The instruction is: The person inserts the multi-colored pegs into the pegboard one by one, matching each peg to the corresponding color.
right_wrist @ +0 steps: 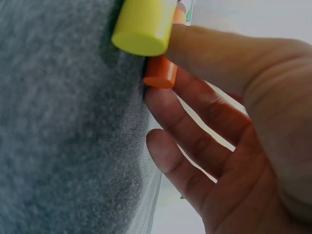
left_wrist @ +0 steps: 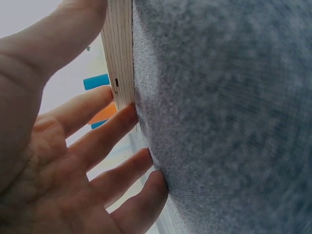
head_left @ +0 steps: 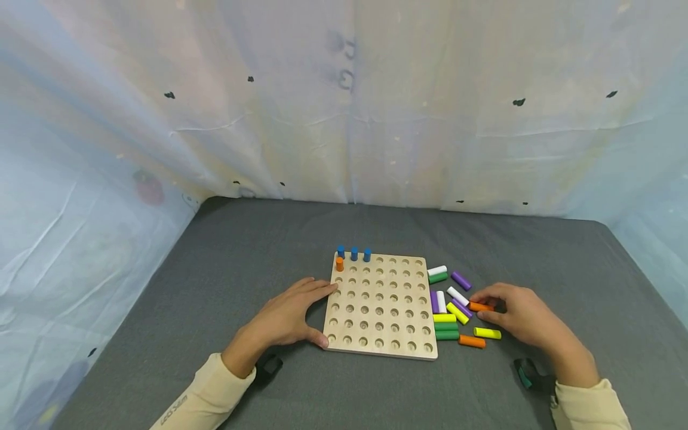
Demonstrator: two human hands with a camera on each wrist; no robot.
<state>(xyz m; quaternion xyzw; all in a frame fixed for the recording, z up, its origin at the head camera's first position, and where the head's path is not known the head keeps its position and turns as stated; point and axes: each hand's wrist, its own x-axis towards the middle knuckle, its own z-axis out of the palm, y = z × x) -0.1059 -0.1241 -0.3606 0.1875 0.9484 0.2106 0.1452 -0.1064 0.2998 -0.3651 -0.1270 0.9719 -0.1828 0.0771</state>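
Observation:
A square wooden pegboard (head_left: 378,303) with rows of round holes lies on the cloth. Three blue pegs (head_left: 354,254) stand along its far row, and an orange peg (head_left: 340,264) stands just in front of the leftmost one. My left hand (head_left: 285,313) rests at the board's left side, its thumb at the near corner and fingertips against the edge (left_wrist: 119,53), the fingers spread. To the right of the board, my right hand (head_left: 518,310) pinches a lying orange peg (head_left: 480,306) between thumb and fingers. That peg's end (right_wrist: 161,78) shows behind a yellow peg (right_wrist: 141,29) in the right wrist view.
Loose pegs lie along the board's right edge: a purple peg (head_left: 461,280), a white peg (head_left: 457,296), a green peg (head_left: 447,335), a yellow peg (head_left: 487,333), an orange peg (head_left: 472,341) and several others. Grey cloth (head_left: 269,239) covers the table; hanging sheets (head_left: 398,119) surround it.

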